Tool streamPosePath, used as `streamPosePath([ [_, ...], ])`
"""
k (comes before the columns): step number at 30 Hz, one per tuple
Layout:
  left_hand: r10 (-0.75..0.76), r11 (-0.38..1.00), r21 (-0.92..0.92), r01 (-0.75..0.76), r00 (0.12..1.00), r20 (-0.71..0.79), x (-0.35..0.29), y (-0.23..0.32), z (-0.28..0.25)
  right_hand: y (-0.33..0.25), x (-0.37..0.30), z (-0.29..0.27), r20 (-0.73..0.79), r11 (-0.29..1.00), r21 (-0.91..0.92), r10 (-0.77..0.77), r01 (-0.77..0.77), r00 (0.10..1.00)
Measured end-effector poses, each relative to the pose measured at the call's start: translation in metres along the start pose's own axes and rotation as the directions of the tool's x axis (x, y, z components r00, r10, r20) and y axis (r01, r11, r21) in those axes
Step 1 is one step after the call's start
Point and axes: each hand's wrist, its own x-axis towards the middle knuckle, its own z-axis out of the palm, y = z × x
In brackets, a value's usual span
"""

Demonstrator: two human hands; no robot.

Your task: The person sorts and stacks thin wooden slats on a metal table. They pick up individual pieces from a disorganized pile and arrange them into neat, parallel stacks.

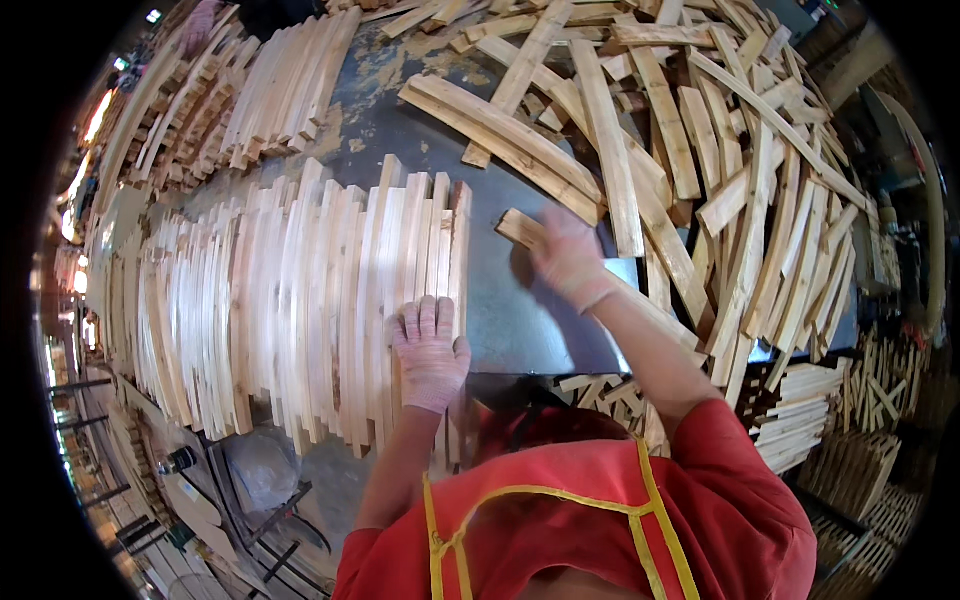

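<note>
My left hand (432, 355), in a pale pinkish glove, lies on the right end of a long row of wooden strips (340, 290) packed side by side. Its fingers are stretched out over the strips nearest the row's right edge. To the right, my right hand (572, 262), gloved alike and smeared by motion, is closed around a wooden strip (520, 230). One end of that strip sticks out left of the hand; its other part runs under my forearm. Just beyond lies a thicker pair of wooden pieces (505, 145) on the metal tabletop (510, 320).
A jumbled heap of wooden strips (690, 150) covers the right and far right of the table. More stacked strips (290, 90) stand at the far left, where another person's gloved hand (200, 28) shows. Stacked wood (795, 420) stands below the table's right side.
</note>
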Motion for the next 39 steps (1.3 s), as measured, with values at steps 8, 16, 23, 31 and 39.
streamPosePath([
  [8, -0.007, 0.999, -0.052, 0.012, 0.996, 0.092, 0.012, 0.004, -0.021, 0.063, 0.111, -0.034, 0.179, 0.955, -0.075, 0.297, -0.288, 0.938],
  [16, -0.005, 1.000, -0.002, 0.005, 0.998, 0.065, 0.004, 0.002, -0.016, 0.026, -0.022, -0.035, 0.283, 0.809, 0.431, 0.300, -0.400, 0.911],
  [23, 0.087, 0.977, -0.201, -0.068, 0.992, 0.088, -0.032, 0.004, -0.053, -0.109, -0.190, 0.089, 0.528, 0.674, 0.426, 0.356, -0.604, 0.771],
  [31, 0.049, 0.959, -0.278, -0.060, 0.998, -0.046, -0.090, -0.074, -0.063, -0.164, -0.201, 0.148, 0.367, 0.104, 0.893, 0.392, -0.437, 0.844],
  [39, 0.152, 0.953, -0.208, -0.221, 0.941, -0.301, -0.116, -0.134, -0.094, -0.156, -0.222, 0.001, 0.495, 0.292, 0.813, 0.110, -0.504, 0.862],
])
